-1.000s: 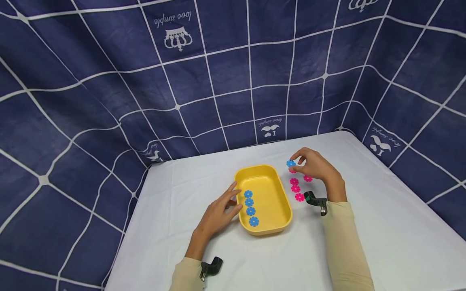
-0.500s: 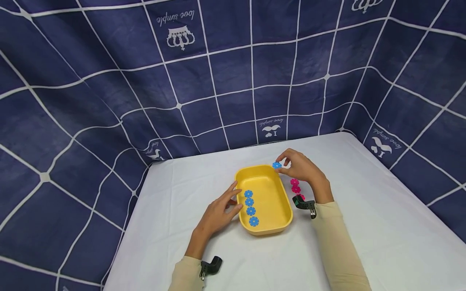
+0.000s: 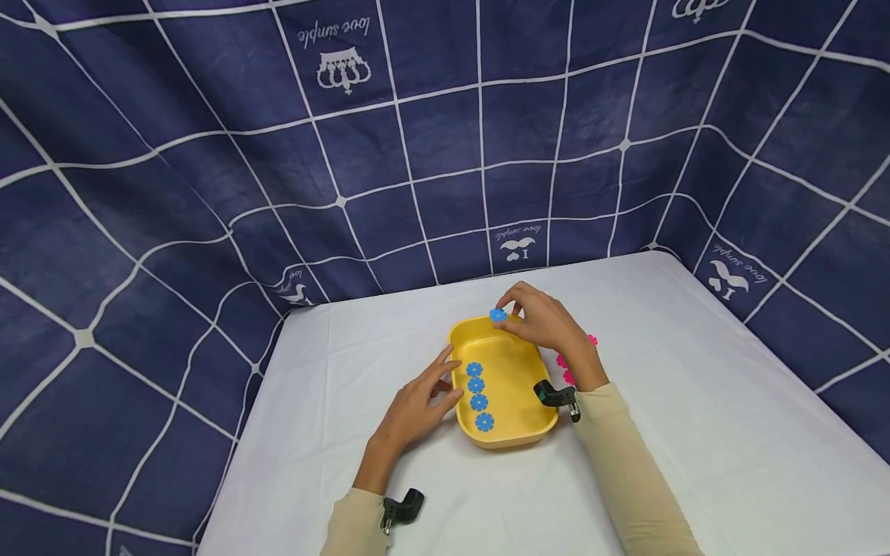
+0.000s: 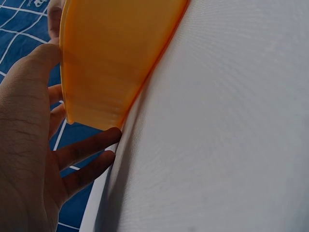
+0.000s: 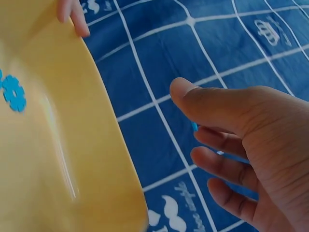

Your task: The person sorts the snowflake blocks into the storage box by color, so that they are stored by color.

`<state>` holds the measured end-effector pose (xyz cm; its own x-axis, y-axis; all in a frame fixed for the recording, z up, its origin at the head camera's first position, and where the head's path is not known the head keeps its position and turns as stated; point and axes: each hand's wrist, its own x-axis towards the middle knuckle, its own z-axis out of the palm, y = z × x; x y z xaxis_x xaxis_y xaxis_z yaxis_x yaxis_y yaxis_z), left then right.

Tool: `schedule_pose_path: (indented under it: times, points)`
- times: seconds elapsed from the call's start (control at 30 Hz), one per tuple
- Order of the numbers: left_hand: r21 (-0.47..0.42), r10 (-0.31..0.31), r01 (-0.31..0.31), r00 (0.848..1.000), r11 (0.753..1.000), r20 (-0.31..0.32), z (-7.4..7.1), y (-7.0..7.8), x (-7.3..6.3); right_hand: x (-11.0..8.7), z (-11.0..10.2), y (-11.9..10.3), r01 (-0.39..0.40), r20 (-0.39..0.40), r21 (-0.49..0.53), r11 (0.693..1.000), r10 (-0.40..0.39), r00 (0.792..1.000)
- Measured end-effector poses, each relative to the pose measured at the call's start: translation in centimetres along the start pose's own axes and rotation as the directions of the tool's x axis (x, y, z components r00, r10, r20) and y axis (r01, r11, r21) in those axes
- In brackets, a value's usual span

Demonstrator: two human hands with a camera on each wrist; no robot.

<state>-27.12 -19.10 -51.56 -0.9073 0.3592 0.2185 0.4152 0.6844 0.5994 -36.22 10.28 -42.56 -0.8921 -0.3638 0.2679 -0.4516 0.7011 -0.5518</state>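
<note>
Over the far rim of a yellow tray, my right hand pinches a blue snowflake-shaped disc between thumb and finger. Only a sliver of that blue disc shows in the right wrist view, behind the thumb. Inside the tray, several similar blue discs lie in a line along the left side. My left hand rests against the tray's left side with fingers spread. In the left wrist view, its thumb touches the tray's rim and two fingertips lie close to the tray's lower corner.
Pink snowflake discs lie on the white table right of the tray, partly hidden by my right wrist. A dark blue checked cloth hangs behind the table and along both sides. Each wrist wears a black camera mount.
My right hand has carried the blue disc leftward, from beside the pink discs to the tray's far rim. The left hand and the tray have stayed in place.
</note>
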Motion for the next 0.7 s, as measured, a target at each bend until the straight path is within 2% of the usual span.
schedule_pose_path:
  times: [0.4, 0.7]
  points:
    - [-0.002, 0.009, -0.009, 1.000, 1.000, 0.001, 0.0, -0.1, 0.0, 0.9, 2.4, -2.0, 0.060, 0.008, -0.083, 0.995, -0.060, 0.998]
    - [0.007, 0.008, -0.008, 1.000, 1.000, 0.011, 0.0, -0.2, 0.1, 1.4, 3.8, -2.7, 0.053, 0.035, -0.094, 0.994, -0.050, 0.998]
